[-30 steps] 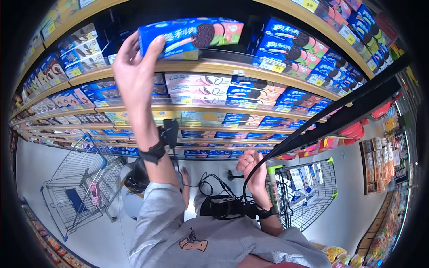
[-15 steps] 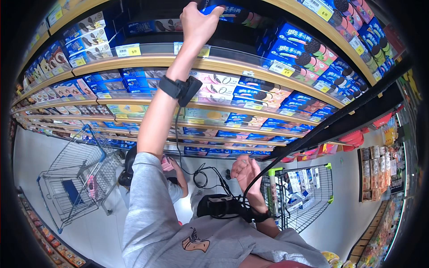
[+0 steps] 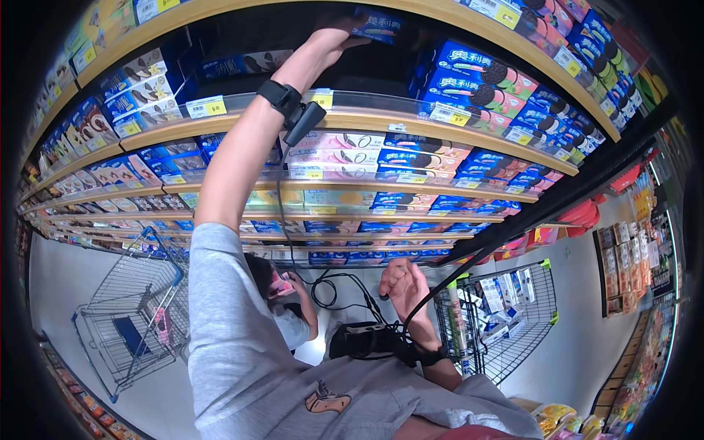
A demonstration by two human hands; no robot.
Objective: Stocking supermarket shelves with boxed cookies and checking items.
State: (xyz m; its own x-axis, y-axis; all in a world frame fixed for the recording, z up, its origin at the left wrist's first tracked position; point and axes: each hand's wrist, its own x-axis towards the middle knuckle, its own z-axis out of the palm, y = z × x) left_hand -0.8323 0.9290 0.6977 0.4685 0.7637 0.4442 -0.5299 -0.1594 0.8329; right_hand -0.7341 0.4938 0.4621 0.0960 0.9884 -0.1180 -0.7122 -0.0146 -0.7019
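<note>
My left arm stretches up into a dim gap on a shelf, with a black strap and small device on the wrist. The left hand point(image 3: 331, 45) closes at the left end of a blue cookie box point(image 3: 378, 28); shadow hides most of its fingertips. A white-and-blue cookie box point(image 3: 246, 64) lies left of the hand in the same gap. Low in front of my body, my right hand point(image 3: 405, 290) is palm up and holds nothing, its fingers loosely curled and the thumb apart. A black cable point(image 3: 455, 260) passes beside it.
Stacked blue cookie boxes point(image 3: 469, 84) flank the gap, above a wooden shelf edge point(image 3: 352, 121). A shopping cart with packages point(image 3: 506, 308) stands at right, another cart point(image 3: 132, 315) at left. Beside my left sleeve, another person point(image 3: 290, 315) holds something pink. Cables point(image 3: 330, 286) hang near my waist.
My left hand has gone deeper into the shelf gap, and the blue box sits further back in shadow. The view has shifted slightly. My right hand stays about where it was.
</note>
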